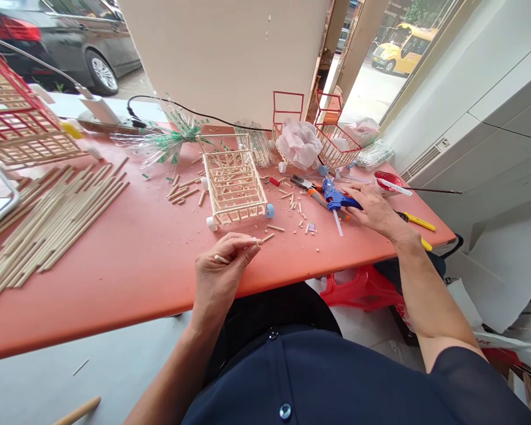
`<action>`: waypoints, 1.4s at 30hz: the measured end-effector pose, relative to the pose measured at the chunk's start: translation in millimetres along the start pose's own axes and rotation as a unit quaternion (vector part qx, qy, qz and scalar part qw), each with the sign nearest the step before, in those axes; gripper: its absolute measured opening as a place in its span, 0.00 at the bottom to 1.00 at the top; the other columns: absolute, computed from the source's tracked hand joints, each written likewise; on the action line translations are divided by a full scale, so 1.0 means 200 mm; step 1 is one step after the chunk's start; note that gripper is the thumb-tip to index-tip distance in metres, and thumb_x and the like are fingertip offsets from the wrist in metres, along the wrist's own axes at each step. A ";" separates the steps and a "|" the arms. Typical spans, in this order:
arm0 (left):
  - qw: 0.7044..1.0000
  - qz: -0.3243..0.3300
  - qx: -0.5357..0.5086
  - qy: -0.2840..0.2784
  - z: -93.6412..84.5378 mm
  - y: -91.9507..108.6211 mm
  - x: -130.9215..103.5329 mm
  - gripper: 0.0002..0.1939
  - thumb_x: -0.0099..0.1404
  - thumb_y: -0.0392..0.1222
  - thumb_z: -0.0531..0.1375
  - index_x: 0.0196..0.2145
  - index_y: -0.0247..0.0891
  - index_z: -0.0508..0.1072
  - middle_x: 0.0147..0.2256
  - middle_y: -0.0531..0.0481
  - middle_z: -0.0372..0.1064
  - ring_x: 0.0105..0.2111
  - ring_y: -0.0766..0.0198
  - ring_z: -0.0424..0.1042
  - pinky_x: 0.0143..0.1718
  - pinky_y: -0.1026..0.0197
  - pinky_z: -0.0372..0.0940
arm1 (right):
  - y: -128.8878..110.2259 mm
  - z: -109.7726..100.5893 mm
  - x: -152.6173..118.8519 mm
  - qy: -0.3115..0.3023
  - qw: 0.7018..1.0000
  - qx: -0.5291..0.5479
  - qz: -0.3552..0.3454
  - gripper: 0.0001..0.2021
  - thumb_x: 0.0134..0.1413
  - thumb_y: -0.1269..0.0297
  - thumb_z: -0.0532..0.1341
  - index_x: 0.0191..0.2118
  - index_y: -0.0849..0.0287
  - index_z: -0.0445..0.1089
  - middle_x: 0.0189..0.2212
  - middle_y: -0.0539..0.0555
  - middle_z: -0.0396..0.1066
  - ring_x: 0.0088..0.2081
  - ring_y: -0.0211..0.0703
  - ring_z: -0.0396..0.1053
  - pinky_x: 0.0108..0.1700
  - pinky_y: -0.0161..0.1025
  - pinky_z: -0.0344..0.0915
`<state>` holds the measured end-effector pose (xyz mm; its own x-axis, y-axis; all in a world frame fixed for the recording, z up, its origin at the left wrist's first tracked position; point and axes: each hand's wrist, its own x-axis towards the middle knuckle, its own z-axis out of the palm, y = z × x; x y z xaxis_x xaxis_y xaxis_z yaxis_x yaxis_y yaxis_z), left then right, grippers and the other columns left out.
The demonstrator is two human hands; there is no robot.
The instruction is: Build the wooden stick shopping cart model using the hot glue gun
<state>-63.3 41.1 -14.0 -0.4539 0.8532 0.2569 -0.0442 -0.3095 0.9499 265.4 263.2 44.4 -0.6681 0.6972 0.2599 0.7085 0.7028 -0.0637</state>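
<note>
My left hand is closed in a pinch on a short wooden stick, just over the table's front part. A small pale tip shows at the fingertips; the fingers hide the rest. On the right, my right hand has its fingers around the handle of a blue hot glue gun, with a clear glue stick jutting from its back end. Beyond my left hand stands a little cart made of wooden sticks, with white and light blue bottle-cap wheels.
Long wooden sticks lie in a pile at left. Pliers and stick offcuts are near the glue gun. Red-trimmed carts and a crumpled plastic bag stand behind. A red bowl and yellow-handled tool are at right.
</note>
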 end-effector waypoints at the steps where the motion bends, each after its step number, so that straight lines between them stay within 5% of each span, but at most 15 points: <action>1: 1.000 -0.003 -0.001 0.001 0.00 0.00 0.00 0.05 0.62 0.43 0.77 0.32 0.43 0.87 0.35 0.48 0.80 0.36 0.61 0.76 0.37 0.62 0.69 | -0.03 -0.02 -0.01 0.020 1.000 0.002 0.006 0.26 0.72 0.61 0.60 0.70 0.62 0.72 0.66 0.70 0.72 0.69 0.67 0.68 0.74 0.68 0.63; 4: 1.000 -0.013 -0.011 0.001 0.02 0.02 0.01 0.08 0.61 0.47 0.78 0.31 0.42 0.87 0.34 0.47 0.80 0.36 0.60 0.77 0.37 0.60 0.70 | -0.20 -0.08 -0.04 0.113 0.992 0.044 0.019 0.22 0.74 0.58 0.59 0.66 0.59 0.76 0.65 0.68 0.75 0.67 0.66 0.71 0.74 0.66 0.62; 7: 0.999 -0.031 -0.043 -0.001 0.05 0.03 0.01 0.12 0.59 0.52 0.80 0.30 0.42 0.87 0.34 0.46 0.80 0.36 0.59 0.77 0.37 0.60 0.71 | -0.50 -0.08 -0.07 0.165 0.965 0.205 -0.004 0.16 0.76 0.52 0.62 0.54 0.55 0.80 0.54 0.62 0.82 0.60 0.58 0.77 0.67 0.56 0.70; 10: 0.995 -0.052 -0.081 -0.012 0.08 0.04 0.01 0.13 0.58 0.53 0.80 0.31 0.44 0.88 0.34 0.46 0.80 0.34 0.61 0.75 0.34 0.61 0.69 | -0.78 0.01 -0.07 0.066 0.908 0.413 -0.023 0.18 0.74 0.46 0.63 0.52 0.55 0.79 0.50 0.59 0.83 0.50 0.48 0.80 0.49 0.43 0.74; 12: 0.993 -0.062 -0.097 -0.013 0.09 0.04 0.01 0.12 0.57 0.52 0.81 0.31 0.44 0.88 0.34 0.47 0.79 0.33 0.63 0.73 0.32 0.62 0.66 | -0.90 0.09 -0.05 0.000 0.860 0.509 -0.013 0.20 0.71 0.42 0.67 0.50 0.56 0.78 0.49 0.58 0.83 0.48 0.46 0.80 0.47 0.41 0.72; 17: 0.992 -0.067 -0.107 -0.005 0.10 0.04 0.01 0.12 0.57 0.52 0.81 0.31 0.44 0.88 0.33 0.49 0.77 0.28 0.67 0.67 0.28 0.64 0.60 | -1.02 0.21 0.02 -0.050 0.742 0.666 0.065 0.25 0.56 0.42 0.78 0.43 0.55 0.72 0.40 0.50 0.76 0.41 0.39 0.75 0.46 0.37 0.72; 20: 0.993 -0.060 -0.105 -0.009 0.10 0.04 0.01 0.11 0.60 0.51 0.80 0.33 0.45 0.88 0.35 0.48 0.79 0.32 0.65 0.71 0.31 0.63 0.64 | -1.04 0.21 0.04 -0.070 0.704 0.701 0.090 0.28 0.50 0.42 0.81 0.41 0.54 0.70 0.36 0.47 0.71 0.37 0.37 0.70 0.44 0.36 0.72; 26: 0.987 -0.113 -0.108 -0.032 0.08 0.04 -0.01 0.15 0.64 0.51 0.78 0.44 0.43 0.84 0.39 0.48 0.79 0.38 0.61 0.74 0.42 0.61 0.70 | -1.03 0.22 0.06 -0.016 0.728 0.680 0.090 0.28 0.51 0.39 0.79 0.38 0.56 0.70 0.35 0.49 0.71 0.38 0.38 0.70 0.45 0.37 0.71; 31: 0.990 -0.108 -0.087 -0.030 0.00 0.01 -0.04 0.18 0.71 0.51 0.70 0.54 0.42 0.81 0.47 0.46 0.78 0.34 0.66 0.66 0.36 0.64 0.66 | -0.99 0.21 0.06 0.012 0.721 0.685 0.101 0.26 0.53 0.41 0.79 0.38 0.57 0.72 0.33 0.48 0.70 0.32 0.35 0.67 0.38 0.35 0.68; 38: 0.989 -0.118 -0.063 -0.065 -0.01 0.03 -0.02 0.27 0.74 0.61 0.68 0.58 0.37 0.75 0.27 0.56 0.69 0.20 0.72 0.53 0.23 0.65 0.51 | -1.00 0.22 0.09 0.049 0.707 0.701 0.073 0.24 0.56 0.42 0.78 0.37 0.57 0.73 0.31 0.47 0.71 0.29 0.32 0.65 0.35 0.35 0.68; 42: 0.990 -0.087 -0.087 -0.066 0.02 0.04 -0.01 0.24 0.73 0.64 0.68 0.49 0.41 0.72 0.31 0.53 0.74 0.21 0.72 0.57 0.25 0.66 0.54 | -1.01 0.23 0.09 0.060 0.722 0.686 0.063 0.25 0.57 0.38 0.76 0.37 0.56 0.73 0.30 0.47 0.72 0.28 0.33 0.67 0.37 0.36 0.71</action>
<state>-58.9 38.2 -6.3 -0.3069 0.9436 0.1244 -0.2689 -0.2114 0.9397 99.0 141.1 16.9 -0.5343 0.8090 0.2449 -0.1844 0.1711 -0.9678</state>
